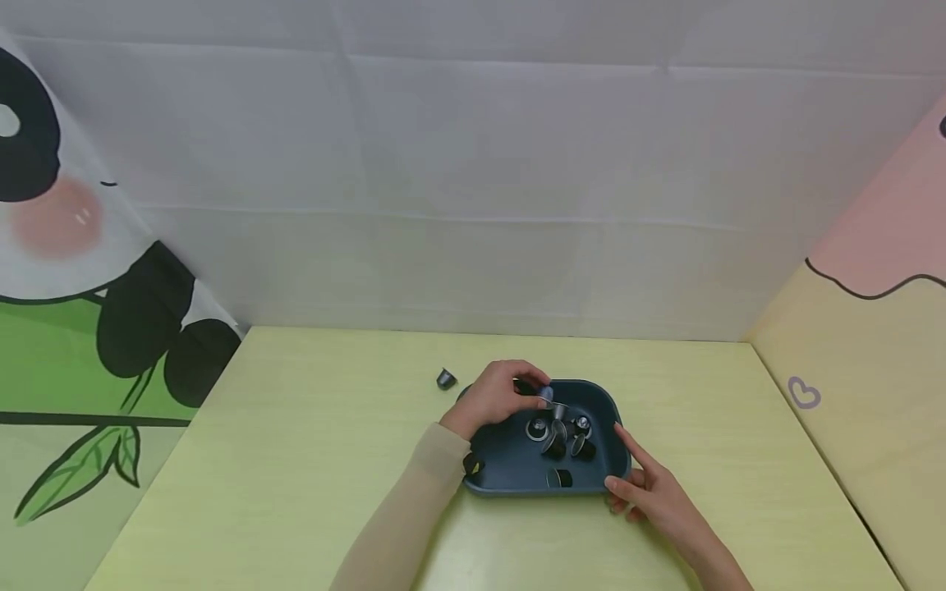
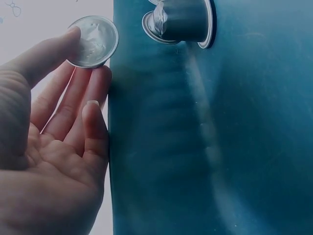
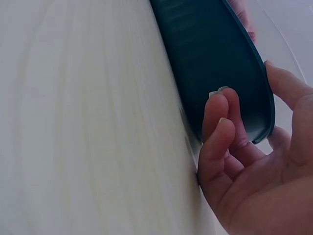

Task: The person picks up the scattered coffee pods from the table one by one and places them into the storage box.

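My left hand (image 1: 502, 396) is over the back left part of a dark blue tray (image 1: 510, 472). Between thumb and fingertips it pinches a coffee capsule (image 2: 93, 41), whose silver foil lid faces the left wrist camera. Inside the tray lie several more coffee capsules, dark with silver rims, some tipped on their sides; one capsule (image 1: 559, 478) rests near the front wall. At the tray's front right corner, my right hand (image 1: 650, 492) grips the rim and outer wall, its fingers (image 3: 215, 112) bent against the side.
On the pale yellow table (image 1: 318, 460), a single dark capsule (image 1: 447, 378) lies left of the tray. A small dark object (image 1: 473, 465) with a yellow spot shows by the left sleeve; its kind is unclear. A white sheet (image 1: 473, 189) stands behind, with printed panels at both sides.
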Tool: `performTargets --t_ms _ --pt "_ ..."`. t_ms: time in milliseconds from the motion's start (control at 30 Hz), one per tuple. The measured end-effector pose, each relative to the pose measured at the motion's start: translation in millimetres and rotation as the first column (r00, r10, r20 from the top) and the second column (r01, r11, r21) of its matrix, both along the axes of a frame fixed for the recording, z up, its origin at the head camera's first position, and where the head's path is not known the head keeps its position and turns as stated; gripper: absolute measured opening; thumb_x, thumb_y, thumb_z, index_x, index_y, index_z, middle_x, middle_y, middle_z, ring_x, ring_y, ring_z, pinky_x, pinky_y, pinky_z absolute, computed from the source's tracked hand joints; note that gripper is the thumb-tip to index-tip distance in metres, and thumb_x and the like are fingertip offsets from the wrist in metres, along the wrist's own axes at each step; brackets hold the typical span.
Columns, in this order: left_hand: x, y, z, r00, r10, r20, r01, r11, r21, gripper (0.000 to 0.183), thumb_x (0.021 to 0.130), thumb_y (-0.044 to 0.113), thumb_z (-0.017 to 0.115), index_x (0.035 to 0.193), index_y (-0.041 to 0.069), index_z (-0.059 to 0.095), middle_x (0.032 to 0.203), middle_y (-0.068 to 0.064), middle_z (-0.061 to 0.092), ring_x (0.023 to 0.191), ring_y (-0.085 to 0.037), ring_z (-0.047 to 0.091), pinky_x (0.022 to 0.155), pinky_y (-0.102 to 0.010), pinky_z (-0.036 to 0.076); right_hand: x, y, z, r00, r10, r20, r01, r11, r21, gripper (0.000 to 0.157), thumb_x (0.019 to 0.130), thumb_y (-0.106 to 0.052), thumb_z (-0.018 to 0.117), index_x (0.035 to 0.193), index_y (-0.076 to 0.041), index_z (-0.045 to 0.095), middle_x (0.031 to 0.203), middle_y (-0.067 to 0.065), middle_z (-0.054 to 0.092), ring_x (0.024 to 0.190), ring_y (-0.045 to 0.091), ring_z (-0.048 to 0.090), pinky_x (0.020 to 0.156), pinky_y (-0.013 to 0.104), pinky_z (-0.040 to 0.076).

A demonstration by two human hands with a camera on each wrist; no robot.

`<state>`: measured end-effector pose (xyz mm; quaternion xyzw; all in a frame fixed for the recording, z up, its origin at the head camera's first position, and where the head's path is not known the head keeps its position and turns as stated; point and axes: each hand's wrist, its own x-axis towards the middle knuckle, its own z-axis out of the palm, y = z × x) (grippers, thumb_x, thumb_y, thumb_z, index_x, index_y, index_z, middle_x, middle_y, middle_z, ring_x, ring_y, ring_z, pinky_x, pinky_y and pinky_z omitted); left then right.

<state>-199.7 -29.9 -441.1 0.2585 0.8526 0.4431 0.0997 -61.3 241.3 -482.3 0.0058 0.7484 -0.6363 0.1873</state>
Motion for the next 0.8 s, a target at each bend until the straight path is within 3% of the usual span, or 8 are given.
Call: performTargets --t_ms 500,800 --pt "-1.0 -0.1 -1.7 1.000 0.003 -0.006 -0.003 1.000 0.019 0.030 0.085 0.016 0.081 0.114 0.011 0.073 0.106 0.002 0.070 0.097 -0.012 0.063 0.088 -0.029 0.051 -4.0 2.2 0.6 1.000 0.017 -0.008 -0.017 1.000 0.001 0.081 0.099 -0.015 0.064 0.162 -0.026 0.013 0.086 0.022 0.068 0.072 0.026 0.065 0.059 0.033 0.053" --pt "-4.1 -1.1 -2.9 1.000 0.007 -0.006 -0.007 0.998 0.059 0.028 0.085 0.015 0.081 0.112 0.014 0.074 0.103 0.003 0.070 0.094 -0.008 0.062 0.082 -0.025 0.051 -7.7 3.6 -1.7 1.000 0.021 -0.006 -0.021 1.000 -0.001 0.082 0.099 -0.015 0.064 0.161 -0.027 0.013 0.086 0.022 0.068 0.072 0.026 0.065 0.059 0.034 0.053"
